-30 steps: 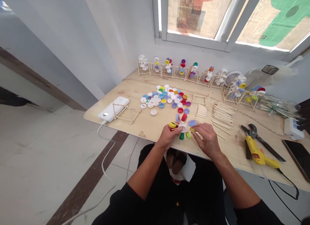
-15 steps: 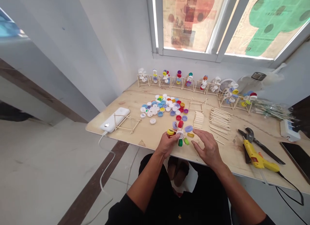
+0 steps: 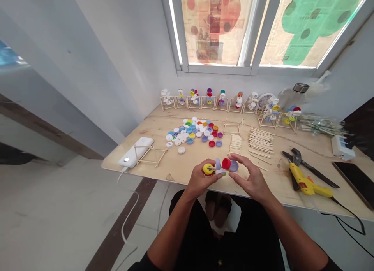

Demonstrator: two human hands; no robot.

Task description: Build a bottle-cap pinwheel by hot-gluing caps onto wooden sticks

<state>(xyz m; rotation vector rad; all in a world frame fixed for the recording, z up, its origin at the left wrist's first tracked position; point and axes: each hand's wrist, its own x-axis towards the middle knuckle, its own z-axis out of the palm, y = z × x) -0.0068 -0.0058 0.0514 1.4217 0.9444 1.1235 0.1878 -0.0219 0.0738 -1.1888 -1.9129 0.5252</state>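
Note:
Over the table's front edge, my left hand (image 3: 201, 178) is closed on a pinwheel made of plastic bottle caps (image 3: 226, 163). Red, lavender, white and green caps show on it. A yellow cap (image 3: 208, 169) with a thin stick at it sits by my left fingers. My right hand (image 3: 253, 180) has its thumb and fingers on either side of the pinwheel's lavender cap (image 3: 234, 166), which they appear to grip. The pinwheel is turned partly edge-on, so some of its caps are hidden.
Loose bottle caps (image 3: 189, 134) lie mid-table beside cut sticks (image 3: 260, 141). Stick frames (image 3: 150, 155) stand near a white power bank (image 3: 136, 152). Finished cap pinwheels (image 3: 209, 97) line the wall. Rightward are a yellow glue gun (image 3: 306, 181), cutters (image 3: 317, 173) and a phone (image 3: 355, 183).
The pinwheel has turned from facing me to partly edge-on. My right hand has moved left, from beside it onto its lavender cap. The camera view has shifted slightly.

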